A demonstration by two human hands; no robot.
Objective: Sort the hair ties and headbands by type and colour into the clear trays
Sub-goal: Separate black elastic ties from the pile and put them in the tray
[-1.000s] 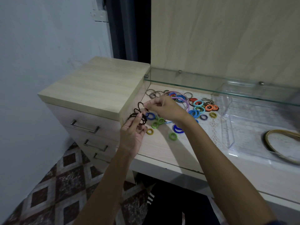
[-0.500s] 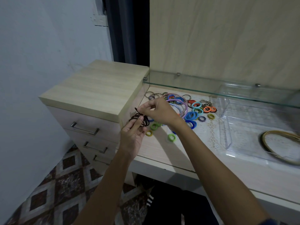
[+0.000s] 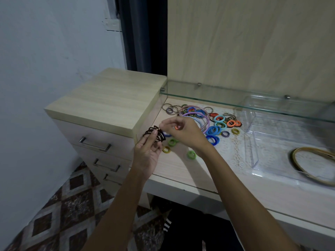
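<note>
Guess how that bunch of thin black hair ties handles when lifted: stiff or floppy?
Likely floppy: the black hair ties splay in loose loops between the left hand and right hand. Probably light, since fingertip pinches hold them. Strands may slip apart, being only loosely gathered.
</note>
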